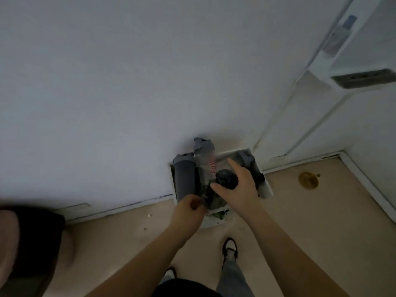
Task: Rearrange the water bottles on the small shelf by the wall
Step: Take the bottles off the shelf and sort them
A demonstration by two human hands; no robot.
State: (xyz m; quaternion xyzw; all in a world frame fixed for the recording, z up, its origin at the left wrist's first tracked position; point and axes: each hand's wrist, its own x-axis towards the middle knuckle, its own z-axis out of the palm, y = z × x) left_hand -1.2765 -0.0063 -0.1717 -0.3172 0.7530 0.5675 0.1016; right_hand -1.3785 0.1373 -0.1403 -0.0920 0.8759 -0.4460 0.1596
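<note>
A small white shelf (268, 187) stands against the wall, seen from above. On it at the left is a grey bottle (184, 176). Beside it stands a clear bottle with red lettering and a grey lid (204, 156). A grey-capped bottle (246, 160) is at the right back. My right hand (237, 187) grips a dark bottle by its black cap (226, 177) in the middle front. My left hand (190, 205) is closed around a small dark strap or loop at the shelf's front left edge.
A white wall fills the upper view, with a white baseboard (120, 207) below. A white door frame and cabinet (321, 103) sit at the right. The beige floor has a round brass drain (308, 180). My shoes (229, 250) are below. Another person's arm (32, 241) is at the left edge.
</note>
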